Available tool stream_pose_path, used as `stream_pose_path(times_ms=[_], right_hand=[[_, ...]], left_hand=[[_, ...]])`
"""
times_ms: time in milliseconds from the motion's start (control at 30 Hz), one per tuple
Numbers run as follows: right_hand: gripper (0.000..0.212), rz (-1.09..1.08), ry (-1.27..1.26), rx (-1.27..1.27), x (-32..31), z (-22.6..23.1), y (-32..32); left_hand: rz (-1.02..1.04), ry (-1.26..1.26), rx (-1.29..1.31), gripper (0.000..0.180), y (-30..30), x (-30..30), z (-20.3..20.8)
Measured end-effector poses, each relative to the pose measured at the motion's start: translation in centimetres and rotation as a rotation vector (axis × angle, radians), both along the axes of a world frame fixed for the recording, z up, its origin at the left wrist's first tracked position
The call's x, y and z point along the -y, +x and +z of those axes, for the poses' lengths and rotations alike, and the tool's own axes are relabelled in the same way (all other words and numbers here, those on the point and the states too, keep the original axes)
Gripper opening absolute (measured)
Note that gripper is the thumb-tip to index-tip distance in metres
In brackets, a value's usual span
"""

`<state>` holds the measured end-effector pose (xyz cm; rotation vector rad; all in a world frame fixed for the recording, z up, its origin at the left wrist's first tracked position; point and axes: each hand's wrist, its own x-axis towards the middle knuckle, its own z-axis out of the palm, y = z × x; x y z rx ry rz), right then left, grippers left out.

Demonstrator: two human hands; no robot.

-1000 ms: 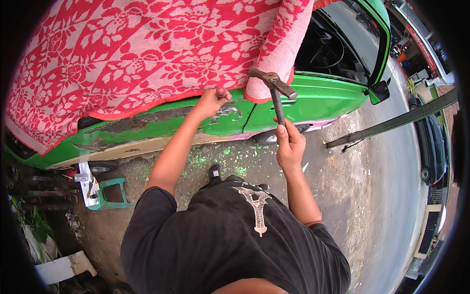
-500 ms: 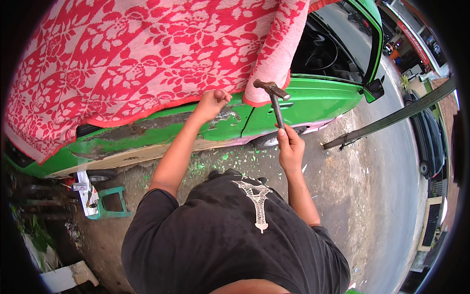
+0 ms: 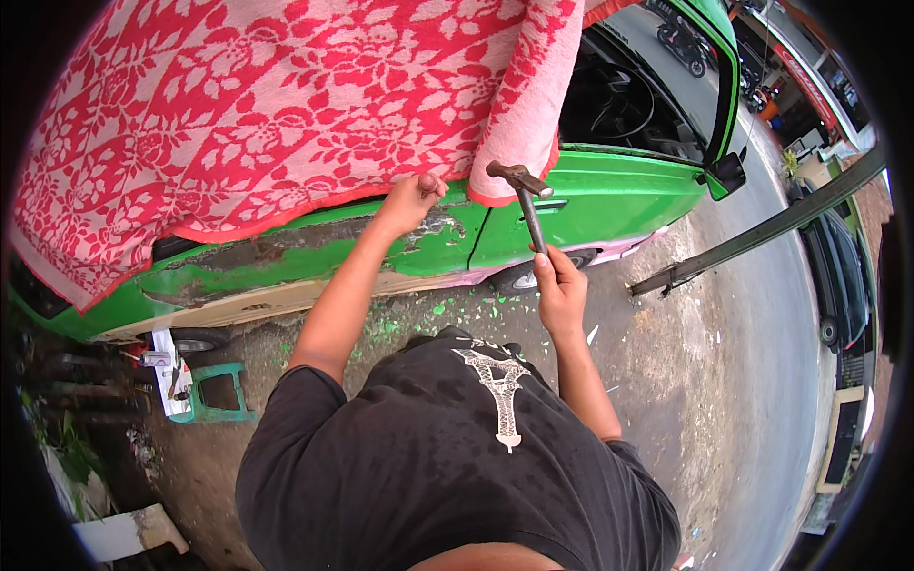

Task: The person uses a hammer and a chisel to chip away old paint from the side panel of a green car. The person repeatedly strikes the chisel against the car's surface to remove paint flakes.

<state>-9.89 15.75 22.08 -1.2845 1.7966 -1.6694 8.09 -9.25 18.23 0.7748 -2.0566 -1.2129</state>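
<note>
My right hand (image 3: 560,295) is wrapped round the lower handle of a hammer (image 3: 531,217). Its worn metal head is raised in front of the hanging edge of a red and pink floral blanket (image 3: 286,105). My left hand (image 3: 411,205) is closed beside the blanket's lower hem, over the side of a green car (image 3: 609,195). A small rounded brownish end shows at its fingers; what it belongs to is hidden. Below that hand, the car's side panel (image 3: 314,238) has stripped, rough grey-brown patches. The hammer head and my left hand are apart.
Green paint flakes (image 3: 438,309) litter the ground beside the car. A green plastic stool (image 3: 221,392) stands at the left near a rear wheel (image 3: 198,340). To the right, a slanting pole (image 3: 762,233) crosses the view, with a road and a dark parked car (image 3: 836,271) beyond.
The hammer head has shifted slightly left and down, with the view shifting a little too. My left hand keeps its closed grip. A motorcycle shows more fully on the road at the top right.
</note>
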Motion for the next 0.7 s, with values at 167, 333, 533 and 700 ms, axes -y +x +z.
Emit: stream_pose_path(times_ms=[167,333,533,700], right_hand=[[0.025,0.086,-0.059,-0.132,-0.2,2.9,1.1],[0.025,0.11,-0.239,-0.371,1.4,2.0,1.9],[0.025,0.155,-0.072,-0.299,1.1,2.6,1.7],[0.025,0.148,-0.069,-0.244,1.4,1.7,0.9]], left_hand=[[-0.019,0.041,0.002,0.006,-0.2,-0.6,-0.2],[-0.024,0.046,0.091,0.002,-1.0,-1.1,0.2],[0.01,-0.001,0.129,0.014,-1.5,-1.1,0.9],[-0.002,-0.042,0.169,0.016,-1.9,-1.5,0.9]])
